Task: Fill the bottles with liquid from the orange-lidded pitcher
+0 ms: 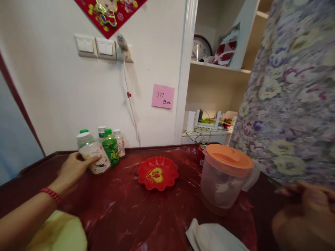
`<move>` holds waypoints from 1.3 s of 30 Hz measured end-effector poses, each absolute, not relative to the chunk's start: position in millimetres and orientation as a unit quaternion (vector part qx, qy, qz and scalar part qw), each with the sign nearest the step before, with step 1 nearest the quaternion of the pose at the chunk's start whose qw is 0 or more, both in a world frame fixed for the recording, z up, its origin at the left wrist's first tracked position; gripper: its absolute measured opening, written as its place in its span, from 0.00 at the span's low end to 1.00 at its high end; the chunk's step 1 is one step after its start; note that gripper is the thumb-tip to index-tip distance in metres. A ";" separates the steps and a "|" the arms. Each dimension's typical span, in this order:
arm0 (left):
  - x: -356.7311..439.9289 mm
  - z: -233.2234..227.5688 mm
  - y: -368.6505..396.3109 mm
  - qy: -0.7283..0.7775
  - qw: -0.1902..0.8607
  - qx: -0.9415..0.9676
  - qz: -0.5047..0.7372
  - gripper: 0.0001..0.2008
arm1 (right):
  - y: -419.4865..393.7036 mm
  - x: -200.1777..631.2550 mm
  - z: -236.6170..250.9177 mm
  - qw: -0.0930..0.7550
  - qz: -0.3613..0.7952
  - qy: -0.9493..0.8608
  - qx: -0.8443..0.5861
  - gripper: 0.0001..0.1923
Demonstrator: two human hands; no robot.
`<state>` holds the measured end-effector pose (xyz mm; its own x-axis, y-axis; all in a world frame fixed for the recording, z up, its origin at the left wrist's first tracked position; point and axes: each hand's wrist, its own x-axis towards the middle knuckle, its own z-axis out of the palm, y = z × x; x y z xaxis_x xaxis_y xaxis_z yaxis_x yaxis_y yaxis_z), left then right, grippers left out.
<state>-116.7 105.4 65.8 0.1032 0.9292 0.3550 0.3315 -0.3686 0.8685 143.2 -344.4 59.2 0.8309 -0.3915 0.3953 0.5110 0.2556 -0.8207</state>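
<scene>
My left hand (74, 167), with a red bead bracelet on the wrist, grips a clear plastic bottle (96, 158) with a printed cartoon pattern. The bottle leans to the left, its base at or near the tabletop; I cannot tell if it touches. Close beside it stands a green bottle (110, 148), with several other capped bottles partly hidden behind. At the right edge my right hand (306, 212) is smeared by motion, and its fingers are unclear. The nearest thing to it is a clear pitcher (222, 188) with an orange lid.
A red scalloped plate (169, 177) lies mid-table on the dark red table cover (125, 212). Behind the pitcher is a red can (201, 153). A white cloth-like item (211, 237) and a pale yellow-green object (65, 232) lie at the front. A floral curtain (282, 87) hangs at right.
</scene>
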 end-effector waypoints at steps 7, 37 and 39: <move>-64.3 72.5 57.1 0.295 0.465 0.662 0.509 0.35 | -234.2 79.8 111.7 0.651 -0.082 -0.477 -0.585 0.12; -56.6 12.7 31.9 0.198 0.163 0.830 0.495 0.30 | -125.4 98.6 94.4 0.437 -0.039 -0.547 -0.713 0.15; -57.3 13.4 33.4 0.195 0.157 0.835 0.490 0.30 | -126.6 98.7 94.9 0.423 -0.048 -0.556 -0.714 0.15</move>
<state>-57.3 33.4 13.4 0.4439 0.4793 0.7571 0.1706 -0.8747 0.4537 98.7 -126.6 94.9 0.3767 0.7532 0.5393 0.8343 -0.0228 -0.5509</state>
